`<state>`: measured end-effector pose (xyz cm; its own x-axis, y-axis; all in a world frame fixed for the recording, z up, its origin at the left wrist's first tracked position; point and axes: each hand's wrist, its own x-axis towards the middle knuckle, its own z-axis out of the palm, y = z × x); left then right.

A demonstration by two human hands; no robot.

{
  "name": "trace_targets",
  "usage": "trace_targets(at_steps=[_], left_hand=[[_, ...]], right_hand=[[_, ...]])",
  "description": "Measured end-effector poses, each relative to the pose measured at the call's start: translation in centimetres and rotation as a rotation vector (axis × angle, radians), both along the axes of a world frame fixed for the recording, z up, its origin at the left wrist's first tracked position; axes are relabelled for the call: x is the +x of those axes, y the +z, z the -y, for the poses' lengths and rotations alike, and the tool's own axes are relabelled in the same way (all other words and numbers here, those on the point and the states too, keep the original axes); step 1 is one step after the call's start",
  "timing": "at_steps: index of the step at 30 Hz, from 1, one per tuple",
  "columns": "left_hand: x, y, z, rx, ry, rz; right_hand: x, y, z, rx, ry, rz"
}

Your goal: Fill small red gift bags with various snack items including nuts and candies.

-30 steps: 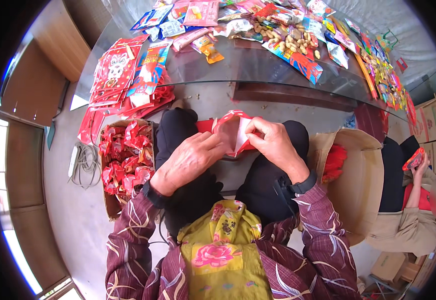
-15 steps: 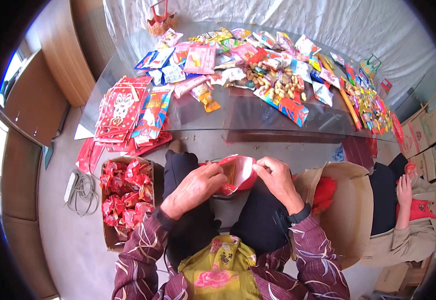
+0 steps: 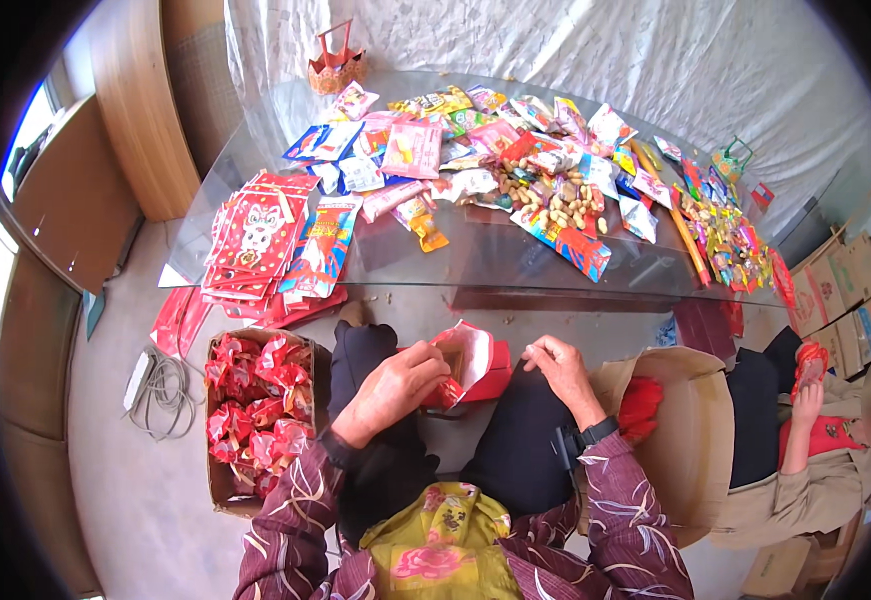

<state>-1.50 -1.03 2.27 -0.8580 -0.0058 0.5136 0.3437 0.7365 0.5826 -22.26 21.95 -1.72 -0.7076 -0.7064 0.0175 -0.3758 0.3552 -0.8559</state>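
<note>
Between my knees my left hand [image 3: 398, 392] grips the left edge of a red paper gift bag [image 3: 497, 372]. The bag's mouth is spread and tilted toward me, showing a pale inside. Just right of it, clear of the bag, hovers my right hand [image 3: 562, 372] with loosely bent fingers and nothing visible in them. On the glass table ahead lie a stack of flat red printed bags [image 3: 260, 225], a blue-and-red snack packet [image 3: 324, 250], several pink snack packets [image 3: 413, 149], a pile of peanuts [image 3: 568, 205] and small wrapped candies [image 3: 731, 235].
A cardboard box [image 3: 218, 480] of filled red bags stands at my left. At my right is an open cardboard box [image 3: 691, 420] with red material [image 3: 642, 408] inside. Beyond it sits another person [image 3: 806, 480] holding a red packet. A coiled cable [image 3: 164, 400] lies on the floor.
My right hand has let go of the bag's rim and moved slightly right. The bag has turned in my left hand. The other person's hand has risen with a red packet.
</note>
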Motion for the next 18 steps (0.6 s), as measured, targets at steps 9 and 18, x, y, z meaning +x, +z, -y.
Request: trace_targets(at_steps=[9,18], left_hand=[[0.3,-1.0,-0.3,0.018,0.039,-0.107],[-0.3,-0.8,-0.6,0.074,0.076,0.008]], right_hand=[[1.4,4.8,-1.6,-0.127,0.032,0.251],[0.8,6.8,-3.3,-0.105,0.105,0.348]])
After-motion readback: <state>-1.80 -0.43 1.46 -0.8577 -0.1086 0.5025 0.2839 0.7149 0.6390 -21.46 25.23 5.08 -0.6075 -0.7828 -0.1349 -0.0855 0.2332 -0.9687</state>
